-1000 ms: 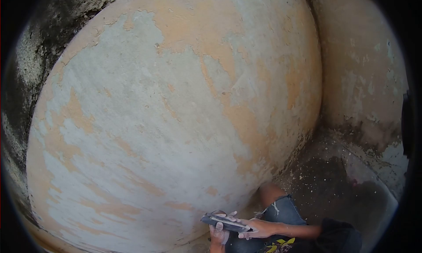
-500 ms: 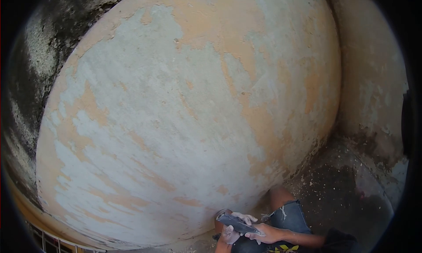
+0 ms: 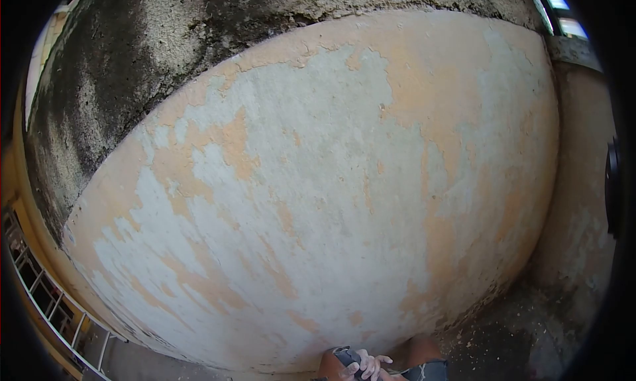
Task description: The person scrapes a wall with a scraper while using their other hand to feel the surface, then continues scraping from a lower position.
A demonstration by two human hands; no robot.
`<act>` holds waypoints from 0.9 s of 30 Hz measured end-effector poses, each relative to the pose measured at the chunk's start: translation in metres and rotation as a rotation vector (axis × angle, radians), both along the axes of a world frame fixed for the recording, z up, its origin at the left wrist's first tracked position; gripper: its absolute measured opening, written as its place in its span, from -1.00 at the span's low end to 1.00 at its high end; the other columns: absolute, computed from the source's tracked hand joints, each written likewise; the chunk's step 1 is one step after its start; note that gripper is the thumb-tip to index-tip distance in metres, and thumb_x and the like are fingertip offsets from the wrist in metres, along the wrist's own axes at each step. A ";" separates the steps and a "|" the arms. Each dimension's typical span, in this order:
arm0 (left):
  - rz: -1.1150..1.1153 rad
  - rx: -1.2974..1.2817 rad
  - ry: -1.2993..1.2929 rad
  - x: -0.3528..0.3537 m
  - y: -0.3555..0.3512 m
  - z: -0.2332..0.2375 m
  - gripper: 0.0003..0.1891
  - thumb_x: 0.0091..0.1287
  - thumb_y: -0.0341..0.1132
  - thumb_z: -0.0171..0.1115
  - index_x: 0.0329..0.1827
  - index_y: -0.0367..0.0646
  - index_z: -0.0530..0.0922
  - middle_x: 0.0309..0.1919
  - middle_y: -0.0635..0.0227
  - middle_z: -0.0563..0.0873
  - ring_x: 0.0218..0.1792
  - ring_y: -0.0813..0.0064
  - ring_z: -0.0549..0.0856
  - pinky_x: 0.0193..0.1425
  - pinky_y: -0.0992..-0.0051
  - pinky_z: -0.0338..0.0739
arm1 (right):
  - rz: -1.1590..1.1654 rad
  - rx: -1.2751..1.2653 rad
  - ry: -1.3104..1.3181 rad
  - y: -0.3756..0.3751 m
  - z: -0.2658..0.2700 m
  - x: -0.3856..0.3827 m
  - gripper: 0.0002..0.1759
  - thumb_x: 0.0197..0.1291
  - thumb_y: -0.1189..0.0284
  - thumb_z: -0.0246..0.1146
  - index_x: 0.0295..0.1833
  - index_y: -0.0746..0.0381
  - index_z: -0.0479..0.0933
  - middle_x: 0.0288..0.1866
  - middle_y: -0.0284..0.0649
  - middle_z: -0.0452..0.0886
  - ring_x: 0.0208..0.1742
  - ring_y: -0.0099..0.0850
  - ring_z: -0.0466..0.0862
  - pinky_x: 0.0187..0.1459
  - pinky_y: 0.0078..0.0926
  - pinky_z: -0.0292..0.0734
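Observation:
At the bottom edge, my left hand (image 3: 349, 371) holds a dark, flat, elongated object (image 3: 344, 356) whose upper end shows beside the knee. My right hand (image 3: 373, 364), its fingers coated in pale dust, is wrapped over the same object, close against the left. The lower parts of both hands are cut off by the frame. Beyond them rises a large wall (image 3: 318, 195) with patches of pale green and peach paint and flaked edges.
Dark, rough, stained masonry (image 3: 152, 43) borders the painted wall above and left. A white metal ladder-like frame (image 3: 59, 308) stands at lower left. My bent knees in torn denim (image 3: 427, 370) are at the bottom. Pale flakes lie on the dark floor (image 3: 493, 334) at lower right.
The view has tilted up, so the hands and the dark object sit lower and partly out of frame. More of the masonry above and the metal frame at left shows.

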State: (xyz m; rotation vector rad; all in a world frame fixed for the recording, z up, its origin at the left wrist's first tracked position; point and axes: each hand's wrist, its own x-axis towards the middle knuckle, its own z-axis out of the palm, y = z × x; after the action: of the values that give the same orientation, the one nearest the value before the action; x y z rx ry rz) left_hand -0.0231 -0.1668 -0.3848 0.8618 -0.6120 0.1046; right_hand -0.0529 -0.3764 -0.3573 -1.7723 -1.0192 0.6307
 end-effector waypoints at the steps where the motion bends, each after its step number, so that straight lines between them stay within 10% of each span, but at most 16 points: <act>1: 0.001 0.014 -0.015 0.002 -0.001 0.005 -0.70 0.41 -0.02 0.26 -0.16 -0.09 0.57 -0.40 0.25 0.69 -0.09 0.13 0.74 0.48 -0.06 0.24 | -0.005 -0.002 -0.011 0.001 0.000 0.001 -0.26 0.32 0.17 0.32 0.41 0.38 0.22 0.07 0.33 0.59 0.15 0.26 0.59 0.10 -0.05 0.51; 11: -0.055 0.155 -0.031 -0.009 -0.012 0.043 -0.65 0.40 0.02 0.27 -0.14 -0.11 0.59 -0.35 0.21 0.72 -0.06 0.09 0.75 0.46 -0.07 0.28 | -0.145 0.118 -0.059 0.011 -0.006 0.002 -0.16 0.34 0.30 0.32 0.57 0.37 0.07 -0.02 0.22 0.65 0.07 0.15 0.68 -0.03 -0.15 0.59; 15: -0.087 0.223 -0.008 -0.020 -0.013 0.065 -0.63 0.39 0.04 0.27 -0.13 -0.12 0.60 -0.33 0.19 0.73 -0.05 0.08 0.76 0.45 -0.08 0.30 | -0.174 0.185 -0.101 0.018 0.003 0.014 0.07 0.28 0.18 0.39 0.64 0.32 -0.14 0.32 0.28 0.48 0.27 -0.04 0.64 0.17 -0.24 0.55; 17: -0.055 0.479 0.202 -0.012 0.000 0.110 -0.32 0.27 0.16 0.37 0.23 -0.24 0.55 -0.01 0.03 0.73 0.16 0.07 0.70 0.43 0.02 0.38 | -0.241 0.432 -0.351 0.016 0.021 0.033 -0.60 0.42 0.33 0.26 0.21 0.37 0.43 -0.42 -0.12 0.61 -0.47 -0.36 0.69 -0.34 -0.37 0.58; 20: 0.299 1.072 -0.135 0.009 0.028 0.204 0.17 -0.02 0.17 0.58 0.57 -0.32 0.21 0.24 0.07 0.66 0.24 0.21 0.64 0.30 0.25 0.51 | -0.518 0.556 -0.378 0.008 0.064 0.062 -0.54 0.34 0.42 0.33 0.26 0.35 0.41 -0.28 0.12 0.67 -0.24 0.06 0.75 -0.25 -0.22 0.61; 27: 1.551 1.510 -1.468 0.042 0.026 0.391 -0.44 0.18 -0.14 0.26 0.26 -0.14 0.62 0.14 0.17 0.72 0.34 0.07 0.57 0.38 0.12 0.44 | -0.819 0.562 -0.515 0.033 0.047 0.109 -0.53 0.35 0.47 0.30 0.30 0.35 0.37 -0.20 0.14 0.68 -0.18 0.13 0.73 -0.18 -0.15 0.61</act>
State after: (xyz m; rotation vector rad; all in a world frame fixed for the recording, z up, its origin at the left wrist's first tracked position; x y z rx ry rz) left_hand 0.0187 -0.1409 0.0058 2.6147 -1.2069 2.0364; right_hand 0.0559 -0.3434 -0.3103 -1.6541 -0.5983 -0.5947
